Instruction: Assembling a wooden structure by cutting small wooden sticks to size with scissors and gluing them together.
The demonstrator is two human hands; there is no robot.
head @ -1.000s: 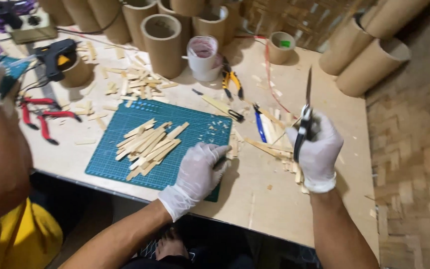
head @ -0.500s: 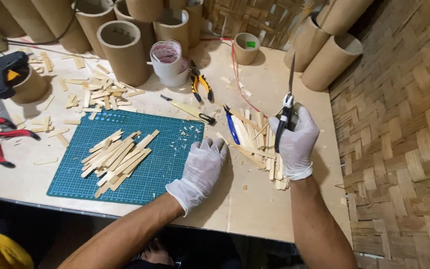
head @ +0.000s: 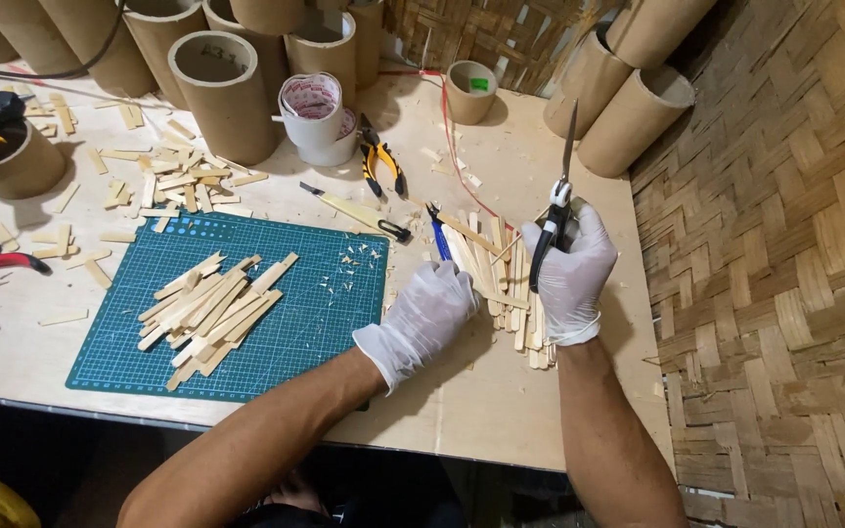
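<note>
Wooden sticks (head: 501,284) under open left hand (head: 432,313); right hand (head: 571,269) grips scissors (head: 557,200); cardboard tubes (head: 628,103) behind.

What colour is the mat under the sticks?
The cutting mat is teal-green with a grid; head view.

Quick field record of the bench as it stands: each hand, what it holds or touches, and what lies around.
left hand: gloved, palm down, fingers on the loose wooden sticks
right hand: gloved, raised, gripping scissors with blades shut and pointing up
cutting mat: green, left of both hands, carrying a pile of cut sticks
behind the hands: blue pen, yellow-handled pliers, tape rolls
far edge: cardboard tubes, upright
table: pale wood, scattered with offcuts
</note>
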